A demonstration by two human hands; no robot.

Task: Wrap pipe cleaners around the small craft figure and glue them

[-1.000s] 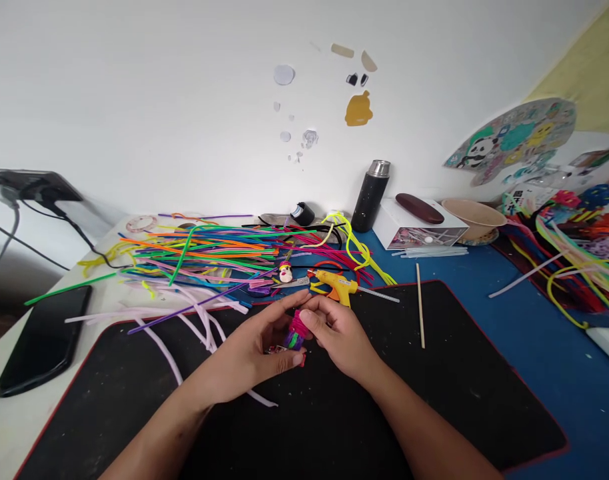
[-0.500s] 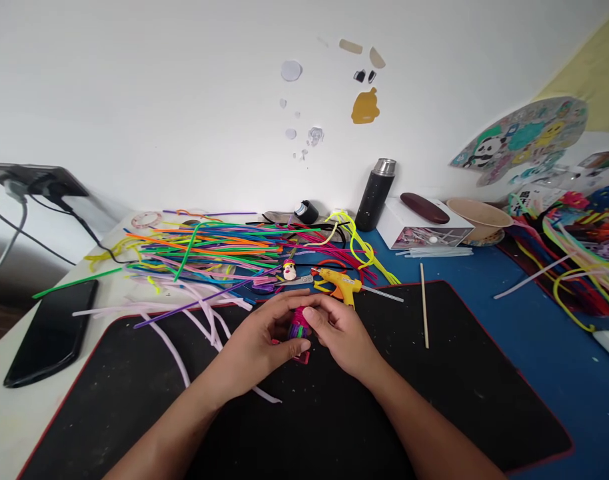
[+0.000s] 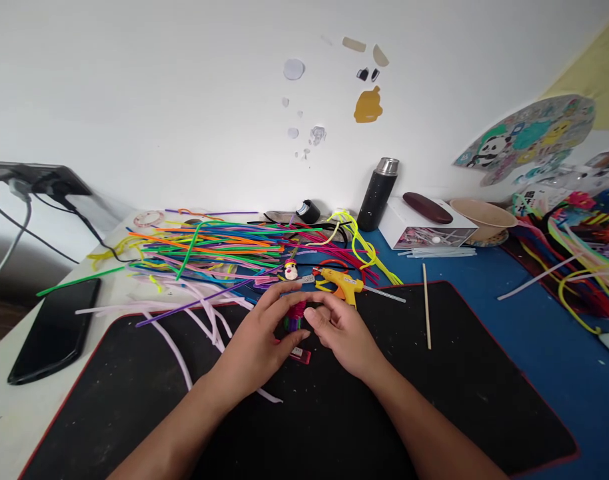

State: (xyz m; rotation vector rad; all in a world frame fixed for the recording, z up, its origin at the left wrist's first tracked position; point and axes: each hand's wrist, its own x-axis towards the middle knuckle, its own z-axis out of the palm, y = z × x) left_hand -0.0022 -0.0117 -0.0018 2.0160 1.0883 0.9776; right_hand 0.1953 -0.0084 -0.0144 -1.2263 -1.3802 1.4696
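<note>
Between my two hands, over the black mat (image 3: 334,420), is a small pipe-cleaner piece (image 3: 294,324), magenta on top with purple and green stripes below. My left hand (image 3: 254,347) curls round it, thumb at its lower end. My right hand (image 3: 349,337) presses fingers and thumb at its upper right side, partly hiding it. A small red flat object (image 3: 301,357) with a pale label lies on the mat just below. Beyond my fingertips are a little white head figure (image 3: 290,271) with a yellow band and a yellow glue gun (image 3: 345,281) with a clear stick.
Many coloured pipe cleaners (image 3: 224,243) spread across the back left. A phone (image 3: 54,333) lies at left and a wooden stick (image 3: 426,307) at right. A black flask (image 3: 378,195), a white box (image 3: 414,223) and a bowl (image 3: 484,217) stand along the wall.
My left fingers have lifted and shifted slightly round the pipe-cleaner piece. More of the red object shows below. The whole view has shifted a little.
</note>
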